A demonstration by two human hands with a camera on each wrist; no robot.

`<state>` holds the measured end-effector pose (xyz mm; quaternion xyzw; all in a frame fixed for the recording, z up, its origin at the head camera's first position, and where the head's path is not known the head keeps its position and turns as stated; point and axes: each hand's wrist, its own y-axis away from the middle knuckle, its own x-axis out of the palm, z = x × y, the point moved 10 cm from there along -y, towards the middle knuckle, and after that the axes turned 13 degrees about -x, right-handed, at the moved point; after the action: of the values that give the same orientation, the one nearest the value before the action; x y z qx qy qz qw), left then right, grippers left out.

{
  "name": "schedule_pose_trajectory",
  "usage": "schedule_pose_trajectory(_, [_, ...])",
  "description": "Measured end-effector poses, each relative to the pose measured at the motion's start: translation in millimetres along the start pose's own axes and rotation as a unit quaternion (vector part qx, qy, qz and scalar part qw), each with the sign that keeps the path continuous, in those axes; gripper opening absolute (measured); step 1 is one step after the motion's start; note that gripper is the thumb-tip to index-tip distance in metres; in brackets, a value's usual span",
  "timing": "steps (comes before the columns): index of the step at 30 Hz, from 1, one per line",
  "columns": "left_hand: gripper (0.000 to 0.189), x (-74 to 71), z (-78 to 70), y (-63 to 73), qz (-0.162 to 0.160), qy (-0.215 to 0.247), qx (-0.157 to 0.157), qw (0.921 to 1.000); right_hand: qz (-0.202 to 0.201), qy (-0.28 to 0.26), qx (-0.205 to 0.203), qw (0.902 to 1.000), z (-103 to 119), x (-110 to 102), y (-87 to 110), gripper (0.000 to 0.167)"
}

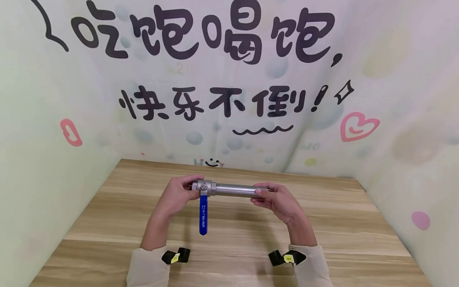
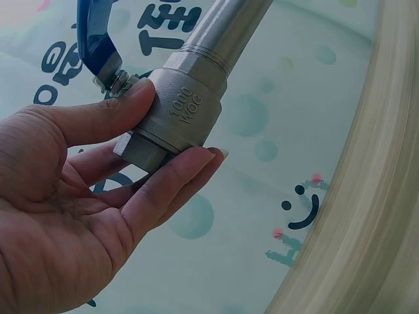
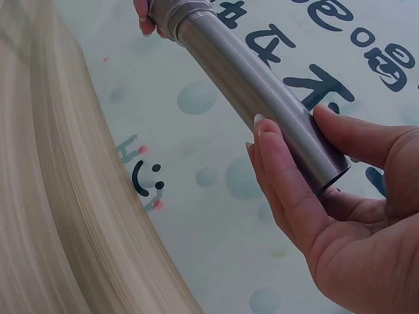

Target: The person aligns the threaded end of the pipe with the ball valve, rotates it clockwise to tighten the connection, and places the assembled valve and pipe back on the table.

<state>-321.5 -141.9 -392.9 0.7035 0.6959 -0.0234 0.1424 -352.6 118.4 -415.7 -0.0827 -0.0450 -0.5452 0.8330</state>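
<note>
A steel ball valve (image 1: pixel 204 186) with a blue lever handle (image 1: pixel 203 217) is joined to a metal pipe (image 1: pixel 234 190), and both are held level above the table. My left hand (image 1: pixel 175 197) grips the valve body at its hex end; in the left wrist view the thumb lies on the valve body (image 2: pixel 186 108) near the handle's nut, fingers beneath. My right hand (image 1: pixel 281 201) holds the pipe's far end between thumb and fingers. The open rim of the pipe (image 3: pixel 288 124) shows beside the palm in the right wrist view. The handle points toward me, square to the pipe.
A wood-grain table (image 1: pixel 229 247) lies under both hands. Behind it hangs a pale printed cloth (image 1: pixel 229 147) with black lettering, and more cloth closes the left and right sides. Each sleeve cuff carries a black wrist mount (image 1: pixel 175 257).
</note>
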Motion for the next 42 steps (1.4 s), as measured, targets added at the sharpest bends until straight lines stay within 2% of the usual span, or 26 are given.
schedule_pose_trajectory(14, [0.045, 0.7, -2.2, 0.9, 0.003, 0.001, 0.004, 1.0, -0.008, 0.008, 0.009, 0.9999, -0.8, -1.3, -0.8, 0.028])
schedule_pose_trajectory(21, [0.045, 0.2, -0.6, 0.5, 0.001, 0.0, 0.004, 1.0, -0.002, 0.001, -0.002, 1.0, 0.8, 0.7, -1.5, 0.043])
schedule_pose_trajectory(28, [0.045, -0.3, -0.4, 0.2, -0.001, -0.003, 0.005, 1.0, -0.006, -0.018, -0.012, 0.9998, 2.7, 0.1, -0.6, 0.034])
schedule_pose_trajectory(42, [0.044, 0.6, -1.3, 1.3, 0.001, -0.003, 0.008, 1.0, -0.016, -0.01, -0.008, 0.9998, 3.2, -0.7, 2.1, 0.043])
